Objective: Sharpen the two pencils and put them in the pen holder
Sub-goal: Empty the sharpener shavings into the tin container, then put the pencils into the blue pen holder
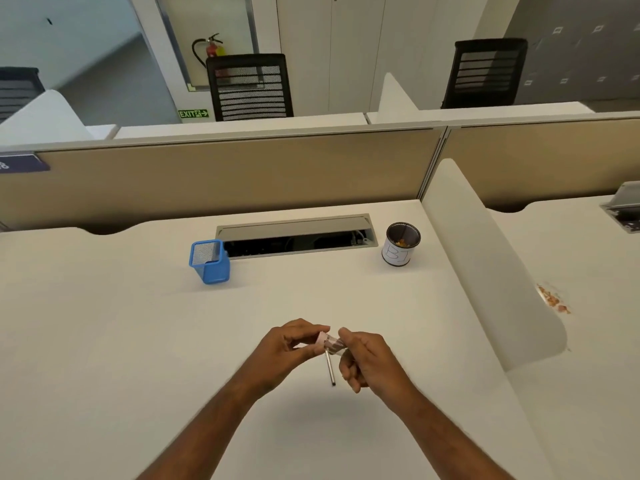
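Both hands, left hand (289, 344) and right hand (367, 358), hold the sharpener (330, 344) between them, pencil (329, 368) hanging below.

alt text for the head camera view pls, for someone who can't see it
Over a white desk, a person's left hand and right hand hold a small sharpener with a pencil in it. A blue mesh pen holder and a labelled black cup stand farther back.
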Demonstrator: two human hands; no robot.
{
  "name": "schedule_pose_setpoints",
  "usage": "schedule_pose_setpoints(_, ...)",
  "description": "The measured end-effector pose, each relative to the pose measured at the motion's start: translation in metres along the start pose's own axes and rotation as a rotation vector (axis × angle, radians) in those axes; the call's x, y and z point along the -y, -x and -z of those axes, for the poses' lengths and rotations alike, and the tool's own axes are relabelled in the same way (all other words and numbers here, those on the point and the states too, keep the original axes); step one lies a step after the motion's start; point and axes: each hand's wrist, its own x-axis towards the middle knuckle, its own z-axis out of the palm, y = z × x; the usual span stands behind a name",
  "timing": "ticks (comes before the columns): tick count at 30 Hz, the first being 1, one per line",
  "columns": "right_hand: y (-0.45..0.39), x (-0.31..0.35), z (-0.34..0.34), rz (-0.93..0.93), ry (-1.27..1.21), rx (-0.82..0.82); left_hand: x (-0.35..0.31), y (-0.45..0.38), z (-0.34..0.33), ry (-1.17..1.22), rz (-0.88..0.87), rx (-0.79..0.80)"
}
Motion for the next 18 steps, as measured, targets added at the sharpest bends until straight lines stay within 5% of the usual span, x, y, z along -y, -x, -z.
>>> schedule_pose_setpoints(6, 0.008, -0.023, 0.003, -0.035, 0.153, 0.188, 0.024, 0.011, -0.014, 0.01, 0.093, 0.017)
schedule_pose_setpoints(18, -0.01, -0.075, 0.043, -0.032, 0.565, -0.101, 0.056, -0.002, -0.049, -0.041, 0.252, -0.168)
